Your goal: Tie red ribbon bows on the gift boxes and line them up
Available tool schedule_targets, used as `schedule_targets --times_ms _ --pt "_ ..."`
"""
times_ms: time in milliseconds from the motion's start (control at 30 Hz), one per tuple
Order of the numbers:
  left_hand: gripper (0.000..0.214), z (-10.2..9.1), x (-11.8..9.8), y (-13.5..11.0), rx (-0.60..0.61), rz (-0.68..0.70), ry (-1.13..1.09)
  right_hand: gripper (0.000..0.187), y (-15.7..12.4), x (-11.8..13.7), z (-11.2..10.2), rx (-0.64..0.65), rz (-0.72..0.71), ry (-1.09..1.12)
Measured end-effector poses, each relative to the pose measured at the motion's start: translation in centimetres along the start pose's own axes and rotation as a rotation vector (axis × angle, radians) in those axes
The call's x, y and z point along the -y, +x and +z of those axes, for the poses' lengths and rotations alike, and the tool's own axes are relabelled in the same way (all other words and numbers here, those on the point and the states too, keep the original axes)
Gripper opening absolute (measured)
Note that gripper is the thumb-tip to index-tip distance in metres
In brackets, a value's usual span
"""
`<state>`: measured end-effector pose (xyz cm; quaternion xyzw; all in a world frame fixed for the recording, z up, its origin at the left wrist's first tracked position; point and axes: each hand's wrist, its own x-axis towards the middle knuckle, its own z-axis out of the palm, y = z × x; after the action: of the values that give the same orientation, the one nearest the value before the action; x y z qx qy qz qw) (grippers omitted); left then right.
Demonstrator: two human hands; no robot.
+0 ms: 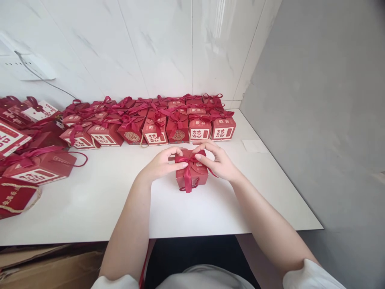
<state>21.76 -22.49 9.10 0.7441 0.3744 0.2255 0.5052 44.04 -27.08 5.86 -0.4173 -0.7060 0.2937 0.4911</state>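
A small red gift box (197, 178) stands on the white table in front of me. On its top a dark red ribbon (188, 176) is tied in a bow, with one tail hanging down the near side and another off to the right. My left hand (164, 162) pinches the bow's left loop between thumb and fingers. From the other side my right hand (218, 160) has its thumb and fingers closed on the right loop. A dark red cord handle (189, 188) lies against the box's near side.
Rows of similar ribboned red boxes (155, 130) line the back of the table (120, 208) along the tiled wall. More red boxes (39, 168) are piled at the left. A white paper slip (254, 146) lies at right, by a grey panel (315, 120). Cardboard (60, 269) is below the table edge.
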Motion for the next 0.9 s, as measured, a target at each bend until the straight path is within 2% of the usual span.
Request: schedule_targets --times_ms 133,300,467,567,700,900 --pt "0.021 0.2 0.2 0.2 -0.016 0.037 -0.022 0.011 -0.1 0.5 1.5 -0.016 -0.009 -0.022" --pt "0.011 0.9 0.3 0.6 -0.018 0.033 -0.026 0.011 -0.1 0.3 1.6 0.029 0.002 -0.034" --pt "0.012 1.1 0.4 0.7 -0.028 0.077 -0.064 0.006 -0.1 0.2 1.5 0.030 0.009 0.014" --pt "0.018 0.7 0.4 0.7 0.033 0.095 -0.064 0.007 -0.1 0.1 1.5 0.042 0.024 0.039" --pt "0.034 0.4 0.5 0.6 0.022 0.064 -0.053 0.006 -0.2 0.1 1.3 0.080 0.051 0.049" --pt "0.030 1.0 0.8 0.8 -0.006 0.018 -0.077 0.008 -0.2 0.2 1.0 0.103 0.083 0.047"
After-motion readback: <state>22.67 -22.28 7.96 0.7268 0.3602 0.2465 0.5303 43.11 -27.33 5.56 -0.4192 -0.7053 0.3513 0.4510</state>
